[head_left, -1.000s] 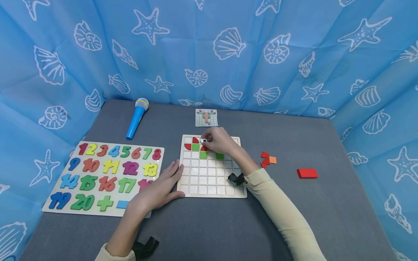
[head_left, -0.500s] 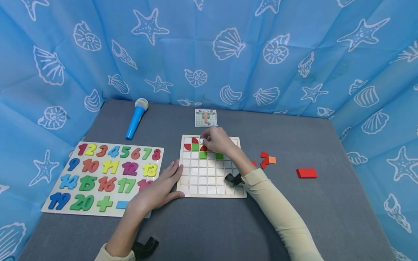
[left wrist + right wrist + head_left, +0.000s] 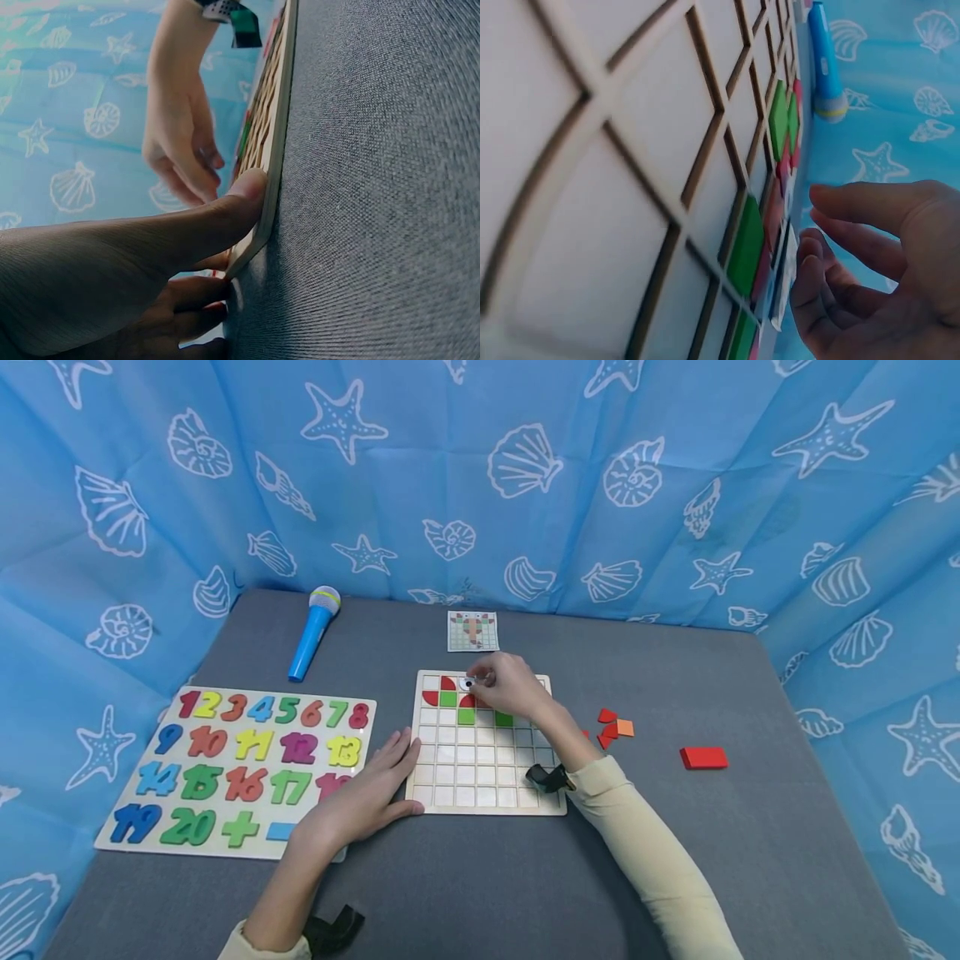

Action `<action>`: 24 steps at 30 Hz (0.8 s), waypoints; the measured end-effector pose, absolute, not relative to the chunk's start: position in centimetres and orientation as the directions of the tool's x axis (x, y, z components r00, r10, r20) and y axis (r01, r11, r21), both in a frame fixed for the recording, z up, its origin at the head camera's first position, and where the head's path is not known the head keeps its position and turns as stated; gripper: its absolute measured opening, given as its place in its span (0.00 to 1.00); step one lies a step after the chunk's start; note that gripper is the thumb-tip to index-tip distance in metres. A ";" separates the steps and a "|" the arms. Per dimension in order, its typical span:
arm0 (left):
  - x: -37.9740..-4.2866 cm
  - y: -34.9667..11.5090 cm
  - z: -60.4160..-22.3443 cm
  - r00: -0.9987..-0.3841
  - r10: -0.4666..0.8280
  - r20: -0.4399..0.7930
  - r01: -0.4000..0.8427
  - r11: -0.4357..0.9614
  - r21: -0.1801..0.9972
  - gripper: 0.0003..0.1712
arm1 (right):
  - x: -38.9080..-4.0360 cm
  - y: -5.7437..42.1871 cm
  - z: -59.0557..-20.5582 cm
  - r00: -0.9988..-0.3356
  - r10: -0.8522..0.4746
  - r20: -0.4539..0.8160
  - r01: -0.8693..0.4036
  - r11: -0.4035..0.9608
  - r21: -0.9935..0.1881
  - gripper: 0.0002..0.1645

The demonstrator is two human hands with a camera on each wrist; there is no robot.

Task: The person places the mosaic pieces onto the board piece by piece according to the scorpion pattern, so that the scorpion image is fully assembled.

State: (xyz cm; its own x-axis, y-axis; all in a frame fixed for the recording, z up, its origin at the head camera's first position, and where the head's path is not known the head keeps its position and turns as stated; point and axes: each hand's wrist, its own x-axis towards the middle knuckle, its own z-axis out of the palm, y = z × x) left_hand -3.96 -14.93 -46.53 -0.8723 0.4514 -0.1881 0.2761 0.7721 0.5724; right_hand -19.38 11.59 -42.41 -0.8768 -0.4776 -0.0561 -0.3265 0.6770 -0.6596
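A pale gridded board [image 3: 465,774] lies on the table, with red and green tiles in its upper rows. My left hand [image 3: 367,789] rests against its near left corner, thumb on the near edge and fingers along the left side; the left wrist view shows the thumb [image 3: 247,187] touching the rim. Over the top rows is my right hand [image 3: 513,685], beside a white tile with a black dot [image 3: 467,684] in a top-row cell. In the right wrist view a gap shows between that hand's thumb and fingers [image 3: 862,199], with nothing held. It hides part of the board's upper right.
A small picture card [image 3: 472,632] lies behind the board. To the left are a number puzzle [image 3: 255,777] and a blue toy microphone [image 3: 311,631]. Several red pieces [image 3: 609,732] and an orange square [image 3: 625,728] sit right of the board, a red block [image 3: 704,758] farther right.
My right hand's fingers have come off the white dotted tile, which sits in a top-row cell, and the hand has shifted slightly right. The left hand has not moved.
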 end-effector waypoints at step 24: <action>-3.7 -14.8 -45.4 -0.866 0.473 -0.163 0.298 0.749 0.592 0.58 | -13.4 23.7 -41.2 -0.910 -0.391 -0.137 -0.223 0.740 -0.635 0.12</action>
